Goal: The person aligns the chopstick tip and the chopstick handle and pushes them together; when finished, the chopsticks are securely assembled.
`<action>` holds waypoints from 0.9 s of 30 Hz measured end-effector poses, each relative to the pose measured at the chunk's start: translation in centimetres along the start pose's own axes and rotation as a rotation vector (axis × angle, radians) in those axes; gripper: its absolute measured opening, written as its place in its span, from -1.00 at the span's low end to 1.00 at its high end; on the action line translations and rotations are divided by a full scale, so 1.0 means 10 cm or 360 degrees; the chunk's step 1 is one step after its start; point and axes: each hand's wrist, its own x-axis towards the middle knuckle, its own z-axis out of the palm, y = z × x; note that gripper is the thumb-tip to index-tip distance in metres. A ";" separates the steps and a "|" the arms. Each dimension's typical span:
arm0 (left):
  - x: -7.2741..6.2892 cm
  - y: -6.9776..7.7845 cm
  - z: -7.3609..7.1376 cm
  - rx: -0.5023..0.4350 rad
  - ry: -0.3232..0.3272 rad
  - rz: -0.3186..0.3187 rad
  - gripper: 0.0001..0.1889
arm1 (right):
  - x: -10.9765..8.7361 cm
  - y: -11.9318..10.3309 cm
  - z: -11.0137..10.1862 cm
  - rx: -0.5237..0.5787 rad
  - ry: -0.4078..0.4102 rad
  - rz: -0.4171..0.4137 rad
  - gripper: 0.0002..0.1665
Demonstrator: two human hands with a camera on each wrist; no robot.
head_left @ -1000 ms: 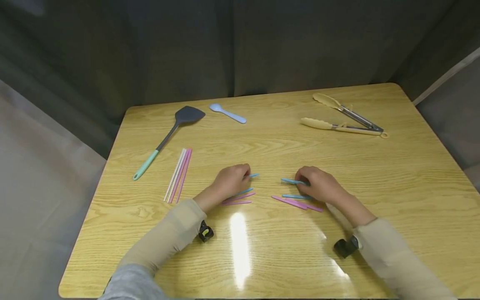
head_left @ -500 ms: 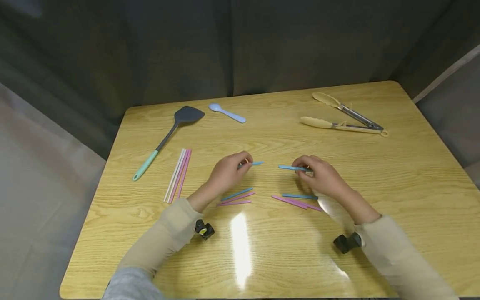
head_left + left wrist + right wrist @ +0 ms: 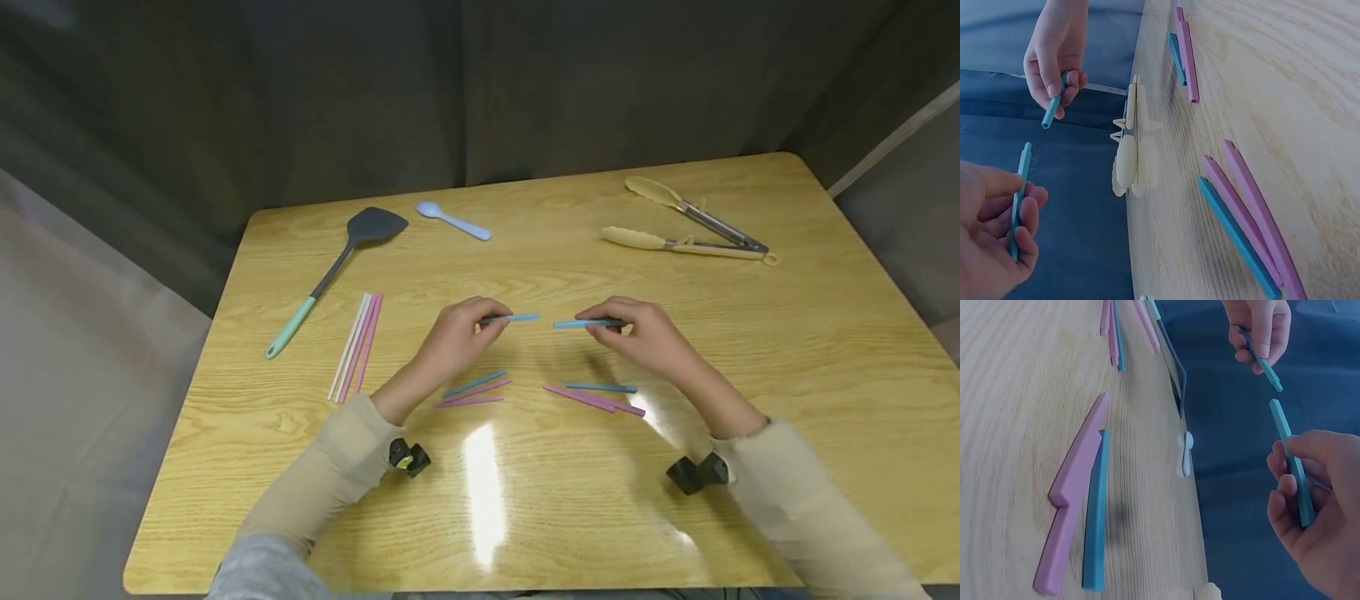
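Note:
My left hand [image 3: 459,337] pinches a blue chopstick piece [image 3: 525,317] above the table; its free end narrows to a stepped tip in the left wrist view. Facing it, my right hand [image 3: 637,333] holds another blue chopstick piece [image 3: 570,324], whose near end looks hollow. A small gap separates the two ends, roughly in line. Below the left hand lie one blue piece [image 3: 475,383] and two pink pieces [image 3: 469,401]. Under the right hand rest a blue piece [image 3: 602,387] and overlapping pink pieces [image 3: 1079,450].
Long white and pink chopsticks [image 3: 356,346] lie side by side at the left, near a dark spatula [image 3: 375,225] with a mint handle. Toward the back are a light blue spoon [image 3: 453,220] and cream tongs [image 3: 693,225] spread apart on the wooden table [image 3: 300,533].
Both hands have lifted a blue chopstick piece off the table and raised it. The two pieces have come closer together, end toward end.

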 end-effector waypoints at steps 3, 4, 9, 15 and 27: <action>0.00 0.01 0.00 0.0016 0.0057 0.0050 -0.84 | 0.01 -0.02 0.00 0.0006 0.0043 -0.0011 -0.85; 0.00 0.02 0.00 0.0021 0.0074 0.0066 -0.85 | 0.01 -0.02 -0.01 0.0008 0.0058 -0.0017 -0.86; -0.01 0.04 0.00 0.0013 0.0111 0.0134 -0.85 | 0.00 -0.05 -0.02 -0.0012 0.0102 -0.0014 -0.86; -0.01 0.06 0.01 -0.0028 0.0094 0.0168 -0.84 | -0.01 -0.06 -0.02 -0.0013 0.0112 -0.0024 -0.86; 0.00 0.08 0.04 -0.0074 0.0077 0.0149 -0.86 | -0.01 -0.09 -0.02 0.0016 0.0137 -0.0069 -0.86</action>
